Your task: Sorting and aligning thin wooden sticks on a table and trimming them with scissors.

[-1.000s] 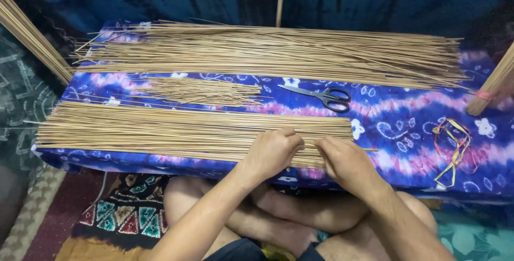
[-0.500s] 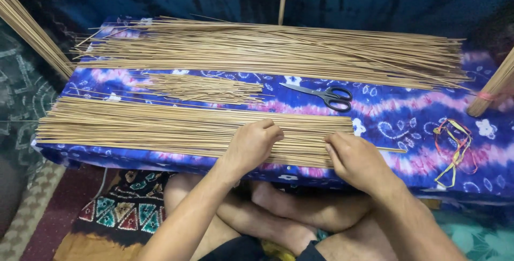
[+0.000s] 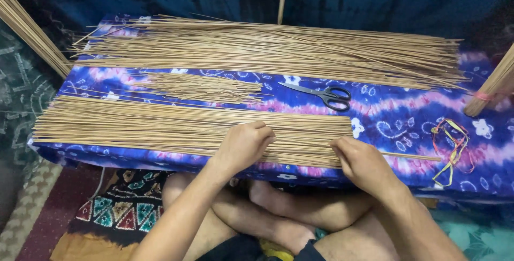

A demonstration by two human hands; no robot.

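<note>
Two bare hands at the near edge of a low table. Left hand (image 3: 243, 146) lies palm down, fingers curled loosely, pressing on the near stick pile (image 3: 160, 127), not clamped round anything. Right hand (image 3: 364, 162) sits at the pile's right end, fingers curled over the stick ends; a single stick (image 3: 412, 156) juts out to the right from under it. Cannot tell if the fingers pinch that stick or only rest on it.

Three piles of thin, straight, tan sticks on the table: the near one, flat and neatly aligned, ends flush on the right; a small short heap (image 3: 206, 88) in the middle left, looser; a long far pile (image 3: 278, 52), widest, ends ragged. Sticks are too many to count. Two more bundles lean in at the edges, one far left (image 3: 29, 28), one far right (image 3: 490, 87) with a pink band.

One pair of scissors (image 3: 324, 95), black handles, metal blades, shut, between far and near piles. One tangle of coloured rubber bands (image 3: 455, 143) at right. Tablecloth (image 3: 401, 116) is blue and pink tie-dye fabric. Patterned mat (image 3: 120, 213) is on the floor below.
</note>
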